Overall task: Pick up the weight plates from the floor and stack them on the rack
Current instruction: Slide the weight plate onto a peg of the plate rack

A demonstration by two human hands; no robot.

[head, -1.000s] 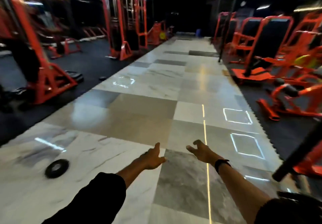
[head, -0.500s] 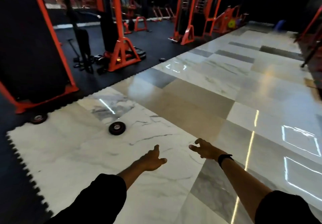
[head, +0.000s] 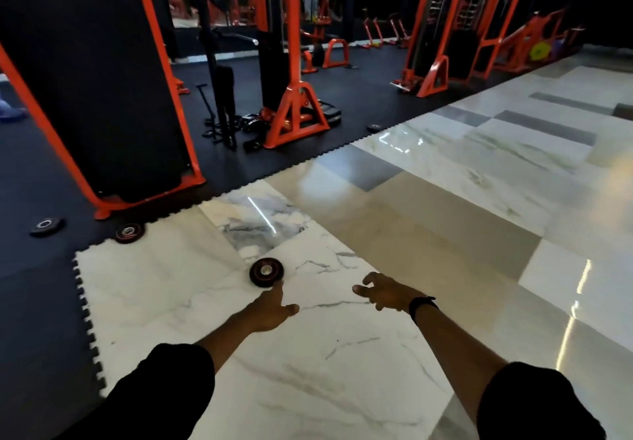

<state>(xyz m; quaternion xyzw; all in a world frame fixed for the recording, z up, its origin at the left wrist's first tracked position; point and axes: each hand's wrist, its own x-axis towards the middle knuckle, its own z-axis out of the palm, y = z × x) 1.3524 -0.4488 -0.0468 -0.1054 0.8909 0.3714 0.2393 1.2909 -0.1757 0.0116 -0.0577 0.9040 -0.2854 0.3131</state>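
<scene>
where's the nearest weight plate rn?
Head view: the nearest weight plate lies flat on the white marble tile, left of centre, just beyond the left hand. Contact between them can't be told.

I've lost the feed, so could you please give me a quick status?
Left hand and right hand open, empty. Nearest weight plate flat on marble floor, just beyond left hand. Nothing in the way.

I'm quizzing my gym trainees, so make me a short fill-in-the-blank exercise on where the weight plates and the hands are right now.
1. The nearest weight plate lies on the ____ tiles, just beyond the left hand.
2. The right hand holds ____.
3. Two more plates lie on the black mat beside the base of an ____ machine frame.
4. A black band sits on the ____ wrist.

Missing words: marble; nothing; orange; right
</scene>
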